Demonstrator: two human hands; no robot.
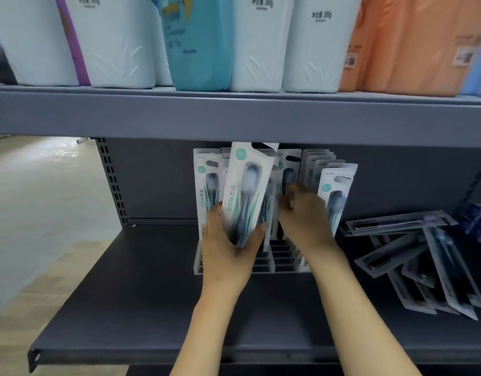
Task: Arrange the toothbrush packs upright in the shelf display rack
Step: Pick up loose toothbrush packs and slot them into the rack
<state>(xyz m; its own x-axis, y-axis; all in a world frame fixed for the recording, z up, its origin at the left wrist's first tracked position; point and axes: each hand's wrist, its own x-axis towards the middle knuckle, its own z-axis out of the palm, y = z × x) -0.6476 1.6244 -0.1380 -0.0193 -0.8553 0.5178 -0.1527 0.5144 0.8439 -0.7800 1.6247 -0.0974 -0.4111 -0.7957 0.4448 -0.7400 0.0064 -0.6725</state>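
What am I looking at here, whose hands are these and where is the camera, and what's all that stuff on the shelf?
There is one picture, taken by a wide-angle camera worn on a person's head, looking forward and down, so the two bare arms reaching in are that person's own. No machine is involved. The left hand grips a toothbrush pack, tilted, in front of a slotted display rack on a dark grey shelf. The right hand reaches among the packs already standing upright in the rack; whether it grips one is unclear. To the right, a loose pile of packs lies flat on the shelf. On the shelf above stand white and blue bottles.
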